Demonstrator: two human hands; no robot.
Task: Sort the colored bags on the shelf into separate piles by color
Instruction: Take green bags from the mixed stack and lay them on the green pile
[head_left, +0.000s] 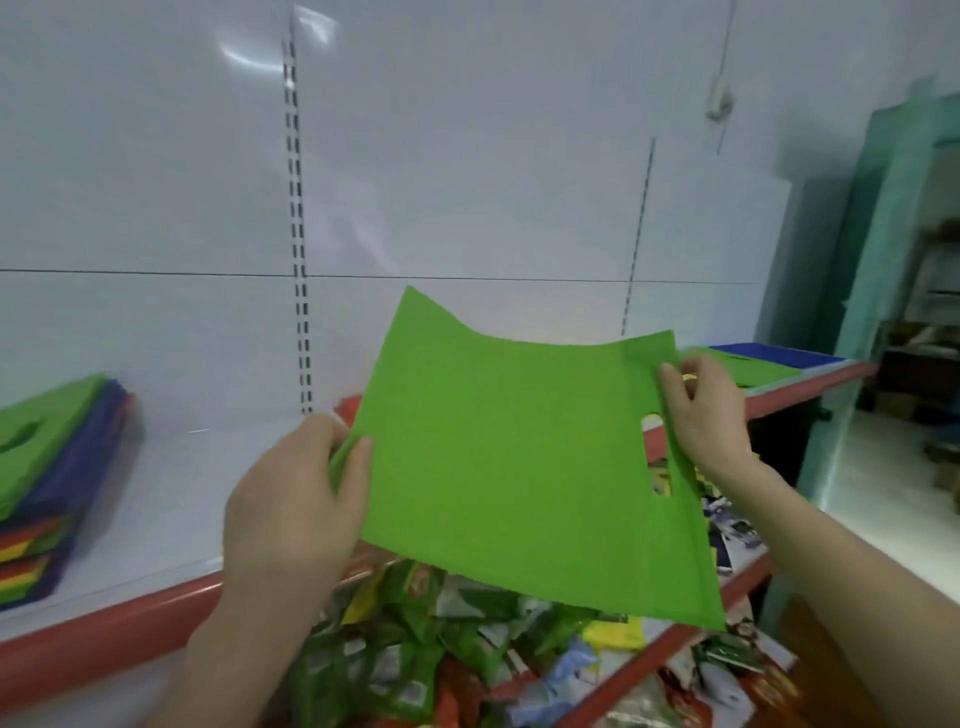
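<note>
I hold a flat green bag (519, 467) in the air in front of the shelf, with its cut-out handle on the right side. My left hand (291, 499) pinches its left edge between thumb and fingers. My right hand (701, 410) grips the right edge by the handle hole. At the far left of the white shelf (171, 493) lies a mixed stack of bags (47, 483), green on top with blue, red and yellow below. At the far right of the shelf lie a green bag (753, 369) and a blue bag (779, 355) side by side.
The shelf has a red front lip (104, 639) and a white back panel with slotted uprights (298, 260). Below it, a lower shelf holds several loose snack packets (441, 649). A teal cabinet (883, 260) stands at the right.
</note>
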